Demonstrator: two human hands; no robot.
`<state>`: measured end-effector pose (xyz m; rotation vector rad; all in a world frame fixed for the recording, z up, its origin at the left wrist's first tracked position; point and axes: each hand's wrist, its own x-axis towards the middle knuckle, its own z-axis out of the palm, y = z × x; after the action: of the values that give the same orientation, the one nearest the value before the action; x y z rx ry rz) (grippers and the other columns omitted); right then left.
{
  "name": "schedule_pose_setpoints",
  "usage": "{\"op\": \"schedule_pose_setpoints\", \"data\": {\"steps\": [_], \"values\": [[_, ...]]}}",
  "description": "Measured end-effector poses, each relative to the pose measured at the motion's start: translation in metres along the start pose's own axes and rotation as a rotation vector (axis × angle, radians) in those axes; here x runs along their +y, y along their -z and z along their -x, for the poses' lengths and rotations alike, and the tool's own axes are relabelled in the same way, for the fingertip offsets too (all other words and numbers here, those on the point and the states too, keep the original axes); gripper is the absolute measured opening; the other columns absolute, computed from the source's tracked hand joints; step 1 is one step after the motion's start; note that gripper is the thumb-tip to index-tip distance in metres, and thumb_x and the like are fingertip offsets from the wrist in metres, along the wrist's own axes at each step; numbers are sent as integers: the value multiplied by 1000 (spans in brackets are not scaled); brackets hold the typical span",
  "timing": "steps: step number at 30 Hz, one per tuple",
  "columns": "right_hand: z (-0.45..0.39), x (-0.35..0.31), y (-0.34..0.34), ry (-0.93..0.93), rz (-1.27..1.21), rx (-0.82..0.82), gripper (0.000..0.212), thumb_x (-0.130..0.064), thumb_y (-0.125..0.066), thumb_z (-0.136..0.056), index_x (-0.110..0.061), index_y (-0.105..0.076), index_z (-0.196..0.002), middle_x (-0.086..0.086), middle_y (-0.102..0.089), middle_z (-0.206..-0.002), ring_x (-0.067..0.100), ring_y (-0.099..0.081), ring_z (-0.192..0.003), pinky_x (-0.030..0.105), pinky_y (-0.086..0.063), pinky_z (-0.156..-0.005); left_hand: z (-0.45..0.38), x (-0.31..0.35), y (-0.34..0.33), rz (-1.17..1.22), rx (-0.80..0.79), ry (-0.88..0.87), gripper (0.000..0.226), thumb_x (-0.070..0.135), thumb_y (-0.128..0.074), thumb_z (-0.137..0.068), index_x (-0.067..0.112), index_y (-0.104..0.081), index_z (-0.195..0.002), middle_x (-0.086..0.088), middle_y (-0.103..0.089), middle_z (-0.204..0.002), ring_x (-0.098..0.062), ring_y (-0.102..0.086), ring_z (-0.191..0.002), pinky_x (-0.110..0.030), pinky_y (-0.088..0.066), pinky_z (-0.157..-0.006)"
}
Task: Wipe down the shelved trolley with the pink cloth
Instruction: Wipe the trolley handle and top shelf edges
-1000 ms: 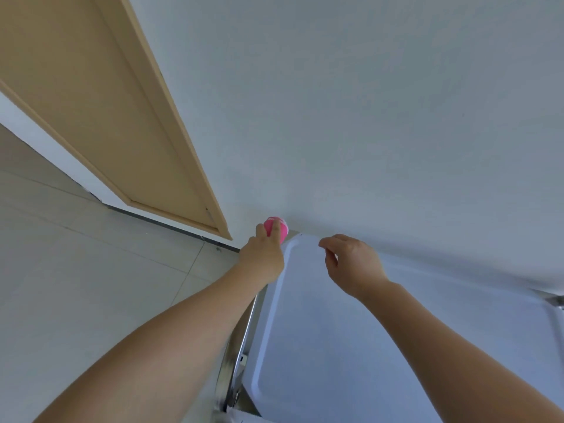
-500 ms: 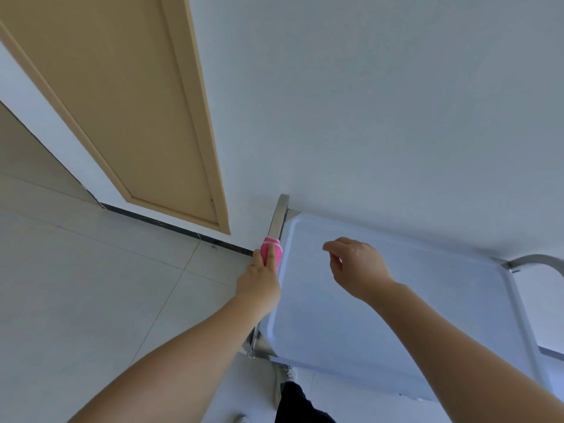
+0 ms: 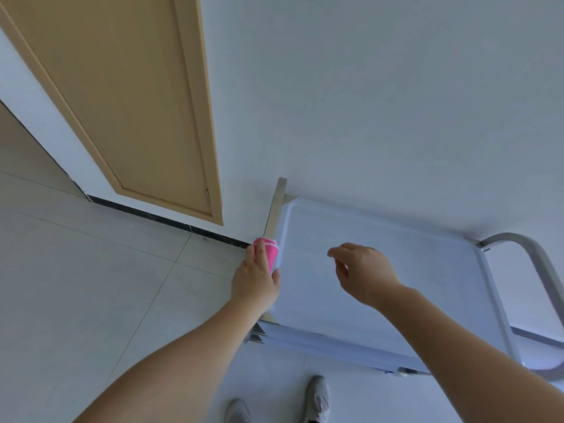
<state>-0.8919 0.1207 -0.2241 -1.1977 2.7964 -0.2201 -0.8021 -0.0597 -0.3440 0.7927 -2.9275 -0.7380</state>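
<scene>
Pink cloth (image 3: 268,250): folded into a wad, pressed on the metal rail at the trolley's left edge; lower part hidden under the left hand.
Left hand (image 3: 255,282): fingers curled over the cloth, gripping it against the rail; thumb lies beside the top shelf's rim; underside of the grip not visible.
Right hand (image 3: 364,274): held above the top shelf, fingers loosely curled, thumb and forefinger near each other, holding nothing; whether it touches the shelf cannot be told.
Cloth relative to hands: in the left hand, at its fingertips; apart from the right hand, with bare shelf between them.
Trolley (image 3: 427,270): pale tray-like top shelf with a raised rim, standing against the wall; near right part covered by the right forearm.
Lower shelves: only thin edges show beneath the near left corner; their surfaces are hidden.
Rail (image 3: 274,209): metal strip along the left side, running from the far corner down under the cloth.
Handle (image 3: 543,270): grey tube loop at the right end, cut off by the frame edge.
Door (image 3: 137,102): tan, left of the trolley; top out of frame.
Shoes (image 3: 317,398): grey pair on the tiled floor, cut off at the bottom edge.
</scene>
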Motion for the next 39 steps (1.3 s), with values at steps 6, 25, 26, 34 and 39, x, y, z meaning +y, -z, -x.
{"op": "schedule_pose_setpoints", "data": {"steps": [6,25,26,34,39], "values": [[2,9,8,18,-1,2,32,-14,-45,-90,-22,-64,-114,-3,-67,-103,26,-63,-84,30,-48,-71,-29,15,-4,60,-1,176,69,41,-40,-95,4,-11,-145,-16,-45,-135,-28,-58,-108,-35,-53,-76],[80,68,-15,264,126,-190,30,-16,-46,-90,-25,-63,-114,-5,-68,-100,29,-63,-81,34,-50,-71,36,-23,-68,465,378,168,56,39,-56,-89,18,-33,-136,-3,-53,-126,-18,-57,-106,-23,-50,-79],[83,68,-17,263,131,-201,30,-16,-46,-90,-26,-63,-113,-6,-68,-100,28,-63,-81,35,-51,-71,40,-26,-72,508,371,172,55,37,-56,-89,18,-33,-135,-3,-53,-126,-17,-57,-105,-24,-51,-79],[97,42,-31,240,149,-254,30,-18,-45,-90,-26,-62,-114,-5,-68,-101,28,-64,-80,36,-51,-71,73,-49,-111,629,130,346,26,28,-49,-95,19,-43,-118,4,-59,-97,-20,-63,-90,-27,-50,-71],[100,21,-31,211,148,-245,30,-18,-44,-91,-26,-62,-113,-6,-68,-101,27,-63,-80,35,-51,-71,73,-55,-94,476,53,344,24,28,-49,-96,15,-51,-117,-3,-65,-101,-25,-63,-95,-30,-50,-77]]}}
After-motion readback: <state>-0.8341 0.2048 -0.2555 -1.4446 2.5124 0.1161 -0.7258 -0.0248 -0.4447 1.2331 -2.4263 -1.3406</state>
